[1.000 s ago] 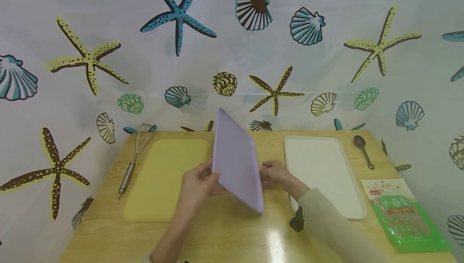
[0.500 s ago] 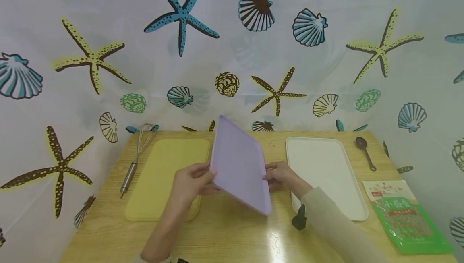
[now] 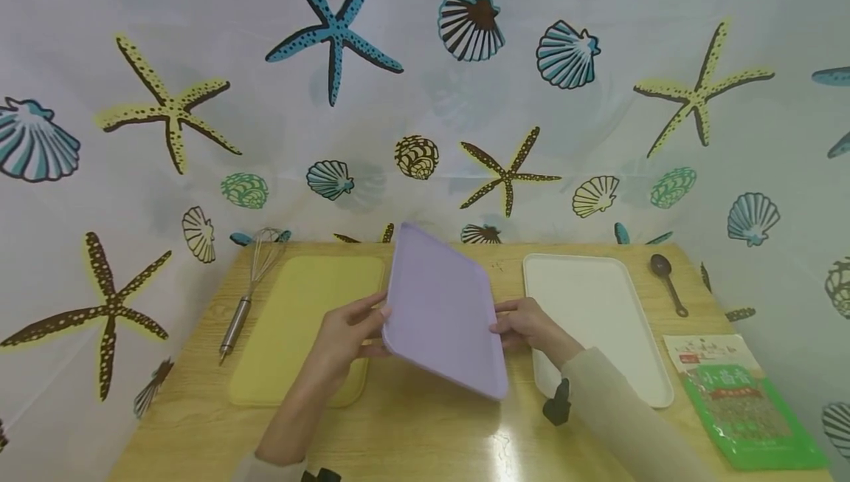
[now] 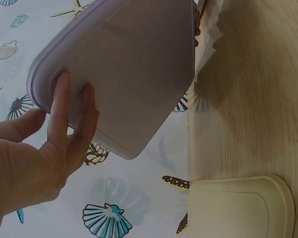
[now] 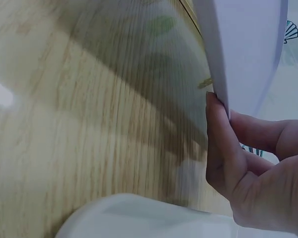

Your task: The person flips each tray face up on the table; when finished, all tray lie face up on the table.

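Observation:
A shallow purple tray [image 3: 443, 312] is held tilted above the table between both hands, its left side higher than its right. My left hand [image 3: 348, 333] grips the left edge, thumb at the rim and fingers against the underside, as the left wrist view shows on the tray [image 4: 134, 64]. On the opposite edge, my right hand [image 3: 529, 325] pinches the rim between thumb and fingers; the right wrist view shows this pinch by the hand [image 5: 253, 163] up close. The tray's inner face looks bare.
A yellow tray [image 3: 299, 327] lies to the left with a whisk [image 3: 242, 305] beside it. To the right are a white tray [image 3: 598, 319], a dark spoon [image 3: 667, 283] and a green-and-white packet [image 3: 744, 401]. A patterned curtain [image 3: 425, 98] hangs behind the wooden table [image 3: 412, 438].
The purple tray has turned from steeply tilted to flatter, showing more of its inner face. Its right edge and my right hand have shifted right; both hands keep their hold.

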{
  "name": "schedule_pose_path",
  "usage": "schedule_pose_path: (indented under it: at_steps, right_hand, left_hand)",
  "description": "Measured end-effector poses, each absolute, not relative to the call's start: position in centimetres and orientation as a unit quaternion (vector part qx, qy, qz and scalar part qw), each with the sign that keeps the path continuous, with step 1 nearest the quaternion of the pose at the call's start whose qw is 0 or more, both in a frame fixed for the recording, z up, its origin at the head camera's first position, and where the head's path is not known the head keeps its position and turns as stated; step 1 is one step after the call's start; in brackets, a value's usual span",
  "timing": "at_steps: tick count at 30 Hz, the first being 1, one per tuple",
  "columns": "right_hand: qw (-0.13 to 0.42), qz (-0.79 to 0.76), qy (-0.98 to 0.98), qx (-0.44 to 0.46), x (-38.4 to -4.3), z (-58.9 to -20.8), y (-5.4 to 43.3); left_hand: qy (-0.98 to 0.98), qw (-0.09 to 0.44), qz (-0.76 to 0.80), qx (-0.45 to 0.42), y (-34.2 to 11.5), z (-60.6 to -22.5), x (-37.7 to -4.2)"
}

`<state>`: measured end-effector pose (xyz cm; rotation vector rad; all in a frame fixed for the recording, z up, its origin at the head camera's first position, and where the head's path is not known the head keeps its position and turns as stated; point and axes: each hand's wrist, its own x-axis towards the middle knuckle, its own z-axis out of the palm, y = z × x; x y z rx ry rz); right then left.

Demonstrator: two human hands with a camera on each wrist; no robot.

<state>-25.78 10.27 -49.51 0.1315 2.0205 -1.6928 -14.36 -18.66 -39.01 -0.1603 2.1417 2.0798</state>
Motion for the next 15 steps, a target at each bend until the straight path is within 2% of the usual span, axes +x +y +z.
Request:
schedule_pose_path:
  at_steps: [8, 15]
  right_hand:
    - [0.252, -0.610, 0.751, 0.022, -24.9, -48.8, 10.9]
    - [0.240, -0.605, 0.758, 0.043, -24.9, -48.2, 11.9]
  left_hand:
    - [0.731, 0.092, 0.672, -0.071, -19.1, -40.3, -16.0]
    - [0.739, 0.124, 0.660, -0.057, -20.0, -41.1, -17.2]
